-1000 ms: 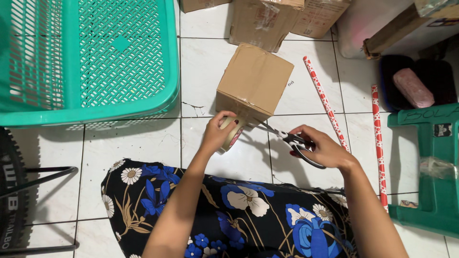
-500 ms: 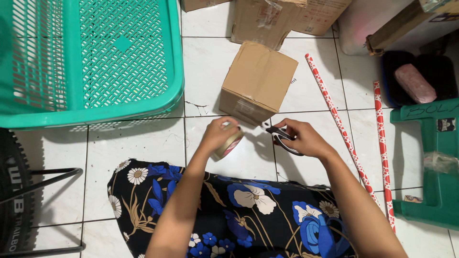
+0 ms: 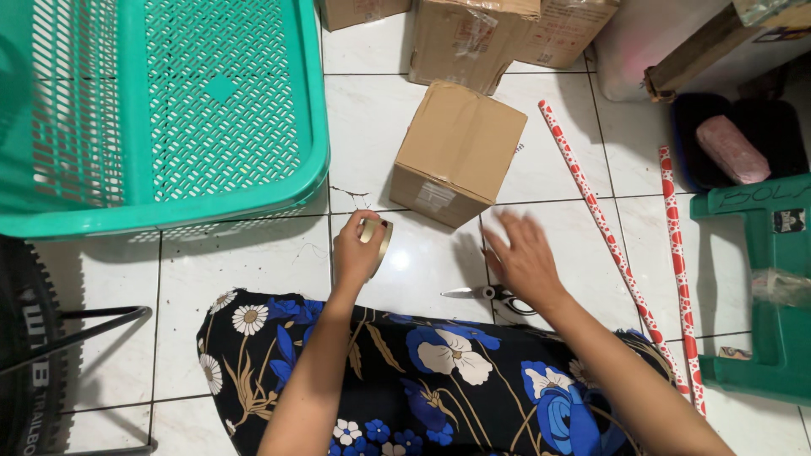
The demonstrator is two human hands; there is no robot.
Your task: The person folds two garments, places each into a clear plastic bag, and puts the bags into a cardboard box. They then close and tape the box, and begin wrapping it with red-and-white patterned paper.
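Note:
A small brown cardboard box (image 3: 460, 152), taped along its near side, sits on the white tiled floor. My left hand (image 3: 356, 249) grips a roll of clear packing tape (image 3: 378, 236) just left of and below the box. My right hand (image 3: 520, 258) hovers with fingers spread, empty, between the box and a pair of black-handled scissors (image 3: 494, 295) that lie flat on the tile by my knee. My lap is covered by a black fabric with blue and white flowers (image 3: 431, 371).
A teal plastic laundry basket (image 3: 160, 110) stands at the upper left. More cardboard boxes (image 3: 473, 34) line the back. Two red-patterned wrapping paper rolls (image 3: 604, 228) lie on the right beside a green plastic stool (image 3: 760, 287). A bicycle tyre (image 3: 21, 355) is at the lower left.
My right hand has put the scissors down on the tile and opened. My left hand has drawn the tape roll away from the box, down and to the left.

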